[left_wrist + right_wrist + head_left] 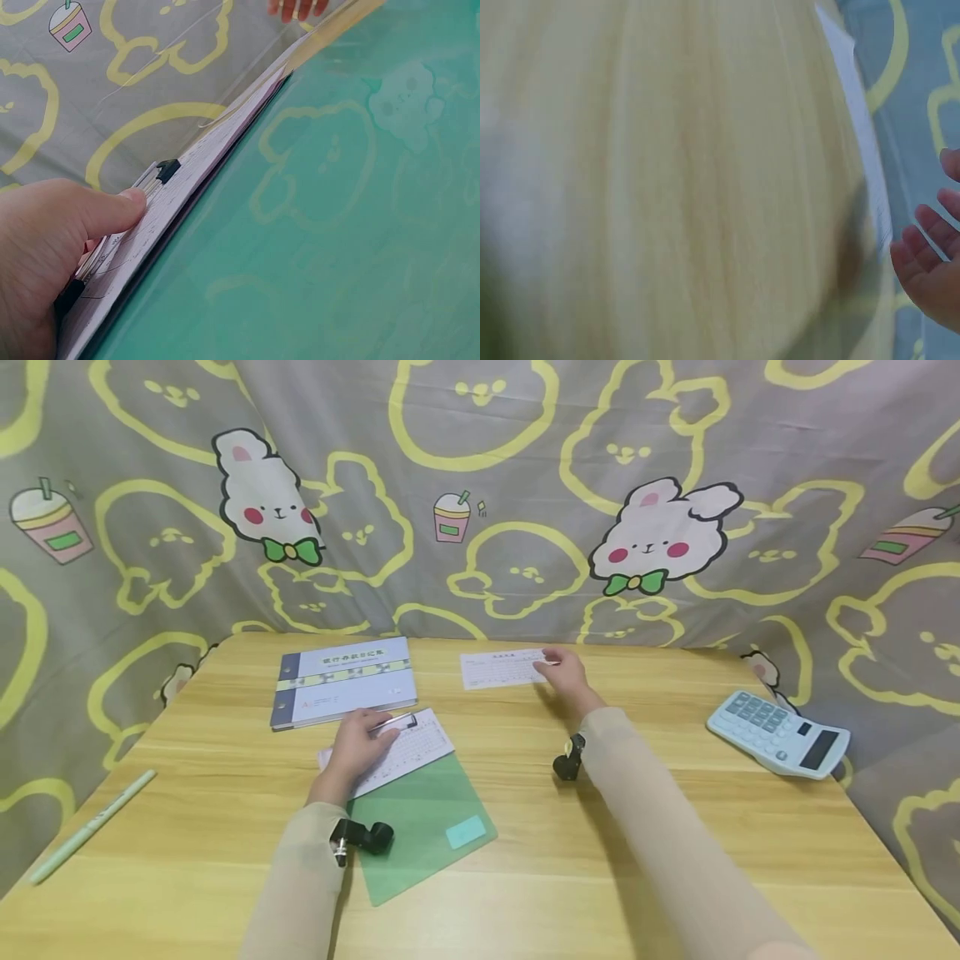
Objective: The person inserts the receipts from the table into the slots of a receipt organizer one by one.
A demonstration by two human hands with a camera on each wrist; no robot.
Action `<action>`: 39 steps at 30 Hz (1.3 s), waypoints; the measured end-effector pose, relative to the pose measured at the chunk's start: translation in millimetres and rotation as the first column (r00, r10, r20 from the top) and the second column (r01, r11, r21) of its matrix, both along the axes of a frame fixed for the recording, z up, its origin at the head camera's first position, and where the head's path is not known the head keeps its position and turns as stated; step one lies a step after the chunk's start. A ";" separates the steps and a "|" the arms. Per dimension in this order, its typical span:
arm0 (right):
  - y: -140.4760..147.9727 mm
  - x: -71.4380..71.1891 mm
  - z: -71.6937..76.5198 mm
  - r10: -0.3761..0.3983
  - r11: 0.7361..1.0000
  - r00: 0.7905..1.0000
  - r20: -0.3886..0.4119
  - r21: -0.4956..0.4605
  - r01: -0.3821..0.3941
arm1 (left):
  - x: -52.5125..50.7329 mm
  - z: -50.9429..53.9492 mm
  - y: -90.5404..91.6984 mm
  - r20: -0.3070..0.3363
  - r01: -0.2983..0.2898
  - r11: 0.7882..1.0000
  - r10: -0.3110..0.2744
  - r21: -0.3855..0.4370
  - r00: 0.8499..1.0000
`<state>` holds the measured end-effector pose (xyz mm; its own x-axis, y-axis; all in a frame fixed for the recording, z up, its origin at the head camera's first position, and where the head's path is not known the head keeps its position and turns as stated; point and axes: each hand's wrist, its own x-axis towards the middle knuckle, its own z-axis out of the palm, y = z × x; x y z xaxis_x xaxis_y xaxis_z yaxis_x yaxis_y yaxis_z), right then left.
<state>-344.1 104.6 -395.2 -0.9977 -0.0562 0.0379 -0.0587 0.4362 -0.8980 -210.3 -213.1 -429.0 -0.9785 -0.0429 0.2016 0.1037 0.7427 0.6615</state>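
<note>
My left hand [358, 747] grips the clip end of a green clipboard [420, 835]. In the left wrist view its thumb lies on the metal clip [154, 180]; most of the other fingers are hidden. Printed sheets [202, 161] lie under the clip, across the clipboard's upper part. My right hand [566, 675] is over the right end of a printed paper slip [498, 670] at the back of the table. In the right wrist view, the right hand's fingers are spread and loosely bent beside the slip [859, 105]. Whether they touch it is hard to tell.
A blue-and-white account book [352, 681] lies at the back left, just behind the clipboard. A light blue calculator [780, 733] sits at the right edge. Along the left edge lies a pale green pen [93, 827]. A patterned curtain [517, 485] hangs behind the wooden table [540, 877].
</note>
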 end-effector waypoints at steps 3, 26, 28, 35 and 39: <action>2.7 -2.8 -4.4 -0.078 0.997 0.996 0.048 -0.009 0.079 | 0.3 0.2 1.3 0.005 0.003 1.000 -0.003 -0.003 1.000; 1.3 6.3 -18.3 0.008 0.873 1.000 -0.006 0.488 -0.004 | -0.6 2.4 2.8 0.063 -0.021 1.000 0.020 0.006 0.998; -0.1 8.2 -20.1 -0.027 0.889 0.999 -0.039 0.457 0.042 | -0.5 3.0 2.8 0.060 -0.020 1.000 0.019 0.006 0.998; -6.8 12.5 -25.0 -0.119 0.866 0.988 -0.096 0.476 0.150 | -0.5 3.3 2.7 0.049 -0.017 1.000 0.016 0.008 0.999; -8.2 11.8 -25.3 -0.115 0.837 0.991 -0.072 0.531 0.136 | 0.0 2.6 1.9 0.032 -0.008 1.000 0.008 0.000 0.999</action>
<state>-332.3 96.4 -420.5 -0.9961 0.0476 0.0741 0.0019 0.8527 -0.5225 -210.3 -211.2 -426.4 -0.9841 -0.0510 0.1703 0.0765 0.7432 0.6647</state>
